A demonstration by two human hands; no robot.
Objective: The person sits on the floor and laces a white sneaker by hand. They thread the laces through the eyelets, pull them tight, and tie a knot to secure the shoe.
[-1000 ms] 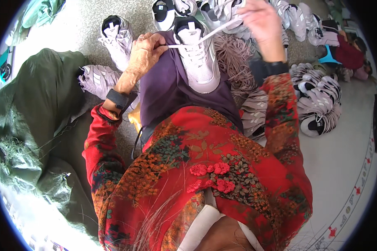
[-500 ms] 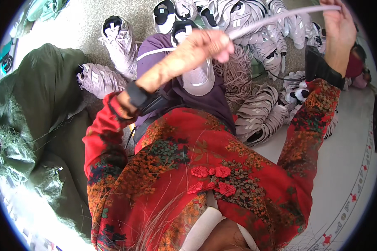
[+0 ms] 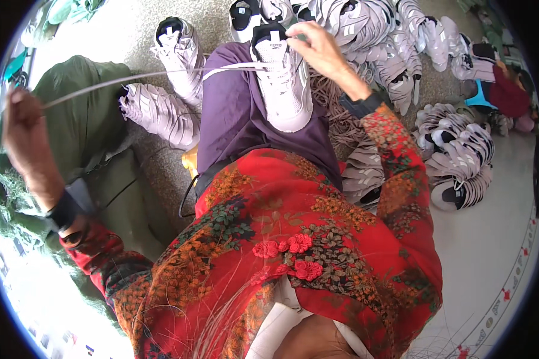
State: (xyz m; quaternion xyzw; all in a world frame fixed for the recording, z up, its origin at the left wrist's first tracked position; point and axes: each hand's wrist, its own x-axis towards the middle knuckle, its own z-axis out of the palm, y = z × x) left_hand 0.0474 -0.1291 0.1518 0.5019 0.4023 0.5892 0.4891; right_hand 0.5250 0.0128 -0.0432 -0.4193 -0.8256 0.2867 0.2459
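Note:
A pale pinkish-white sneaker [image 3: 284, 90] lies across my purple-trousered lap, its toe pointing toward me and its black-lined opening away. Out at the far left, my left hand [image 3: 27, 128] is closed on a pale shoelace [image 3: 123, 79]. The lace stretches taut from there to the sneaker's eyelets, and some of it forms a loop over my thigh. My right hand [image 3: 320, 51] grips the right edge of the sneaker's collar with thumb and fingers; its exact fingertip contact is partly hidden.
Nested sneakers [image 3: 359, 27] fill the far right, with another stack [image 3: 461, 155] at the right. A heap of loose laces [image 3: 341, 113] lies beside my lap. Two pale sneakers or stacks stand left of my thigh, near dark green cloth [image 3: 72, 107].
My left hand has swung from over the sneaker to the far left, drawing the lace with it. My right hand has let the lace go and come to the sneaker's collar.

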